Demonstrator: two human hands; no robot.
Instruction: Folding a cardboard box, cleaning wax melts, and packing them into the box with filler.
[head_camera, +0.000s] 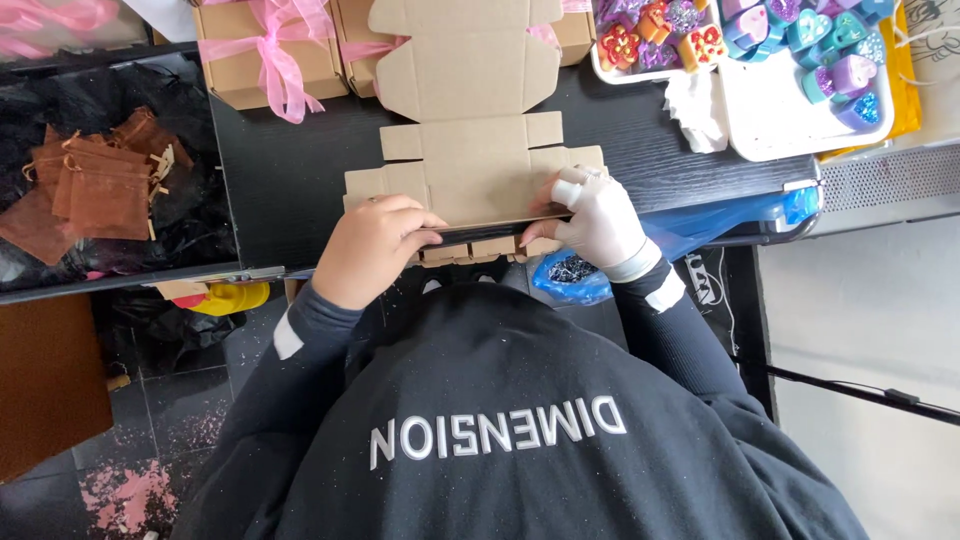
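Observation:
A flat, unfolded brown cardboard box blank (468, 150) lies on the black table (290, 170), its near flap bent up along the table's front edge. My left hand (372, 248), bare, pinches the near flap from the left. On the right end of the same flap presses my right hand (598, 218), in a white glove. Both hands grip the fold line. The part of the flap under my fingers is hidden.
Closed cardboard boxes tied with pink ribbon (270, 55) stand at the back left. White trays (790, 110) with colourful heart-shaped and flower-shaped pieces sit at the back right. Brown organza pouches (95, 185) lie on black material at the left. A blue plastic bag (720, 222) hangs at the right.

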